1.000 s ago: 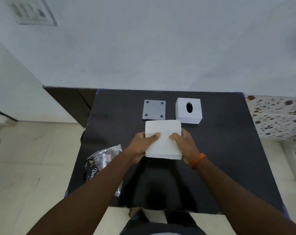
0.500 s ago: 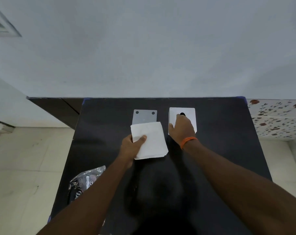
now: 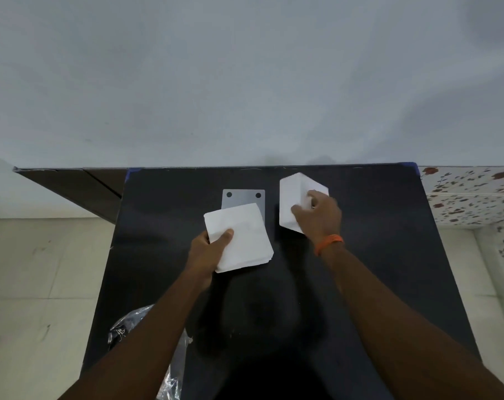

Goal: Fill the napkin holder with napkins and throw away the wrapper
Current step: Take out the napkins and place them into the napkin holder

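My left hand point(image 3: 209, 249) grips a white stack of napkins point(image 3: 240, 236) by its near left corner and holds it just above the black table point(image 3: 375, 255). The stack covers the near part of a grey base plate point(image 3: 246, 197) that lies flat with two dark holes showing. To the right, my right hand point(image 3: 317, 215) grips the white napkin holder box point(image 3: 292, 197), which is lifted and tilted so a corner points up. The clear wrapper with dark print point(image 3: 129, 327) lies at the table's near left edge, partly hidden by my left forearm.
A pale wall stands right behind the table's far edge. Tiled floor lies to the left, and a dark wooden ledge point(image 3: 80, 186) runs at the back left. A speckled surface point(image 3: 476, 194) borders the table on the right.
My right hand let go of the napkin stack, reached to the white holder box and has lifted and tilted it. The left hand alone now keeps the stack, turned slightly.
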